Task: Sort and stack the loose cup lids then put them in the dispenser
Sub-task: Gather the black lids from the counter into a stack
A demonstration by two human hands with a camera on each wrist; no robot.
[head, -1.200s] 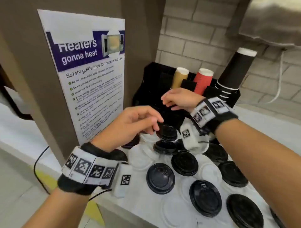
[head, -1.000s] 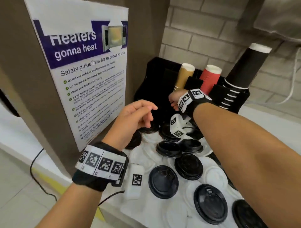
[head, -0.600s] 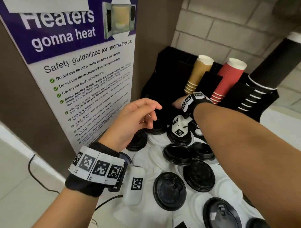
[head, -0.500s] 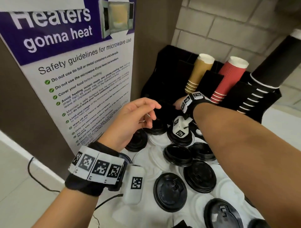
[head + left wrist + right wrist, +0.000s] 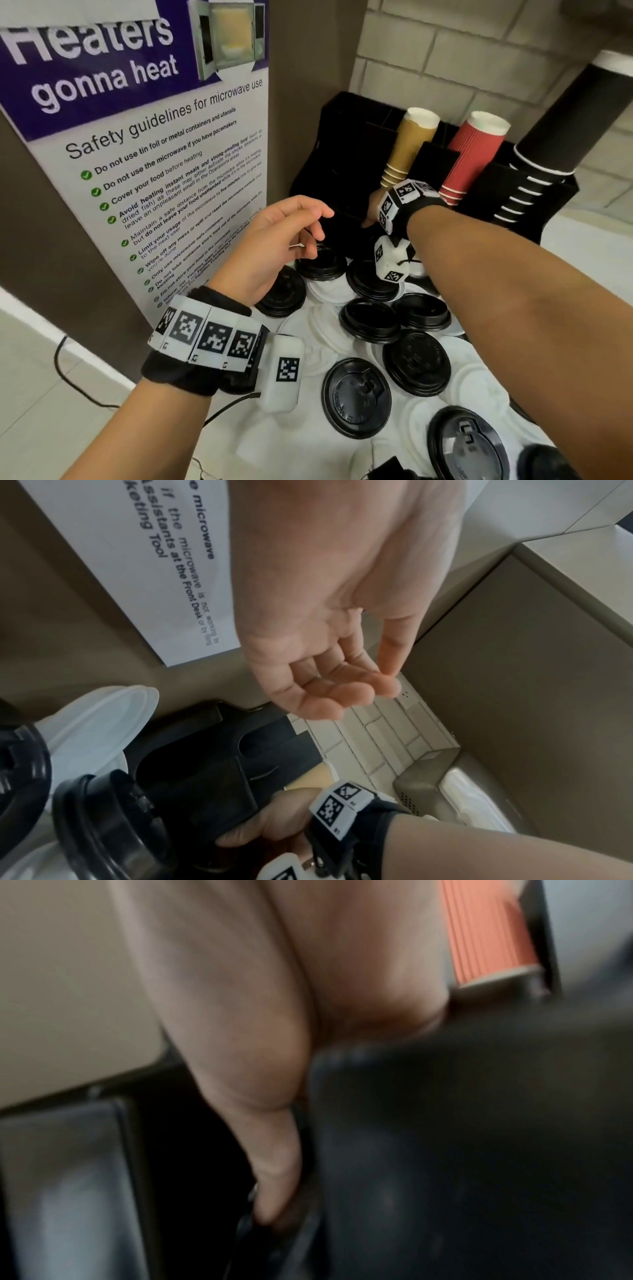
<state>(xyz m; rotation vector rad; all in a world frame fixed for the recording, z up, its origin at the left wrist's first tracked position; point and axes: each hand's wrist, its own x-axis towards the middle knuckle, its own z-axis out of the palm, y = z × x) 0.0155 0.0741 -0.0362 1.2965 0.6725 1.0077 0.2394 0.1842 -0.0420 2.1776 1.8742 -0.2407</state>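
Several loose black lids (image 5: 356, 397) and white lids (image 5: 308, 329) lie scattered on the white counter. Behind them stands the black dispenser (image 5: 342, 144). My right hand (image 5: 371, 212) reaches into its front compartment, mostly hidden by the wrist band. In the blurred right wrist view, its thumb (image 5: 274, 1177) presses against a dark ridged object that looks like a black lid stack (image 5: 445, 1150). My left hand (image 5: 301, 233) hovers over the far lids, fingers (image 5: 342, 691) loosely curled and holding nothing. A black lid (image 5: 95, 826) and a white lid (image 5: 99, 723) lie below it.
A brown cabinet side with a microwave safety poster (image 5: 137, 137) stands close on the left. Tan cups (image 5: 407, 147), red cups (image 5: 472, 154) and black cups (image 5: 565, 120) stick out of the dispenser's back slots. A brick wall is behind. A cable (image 5: 68, 377) hangs off the counter's left edge.
My right hand has moved forward from above the lids into the dispenser's compartment. My left hand lifted a little and has stayed hovering. The view has come closer to the dispenser.
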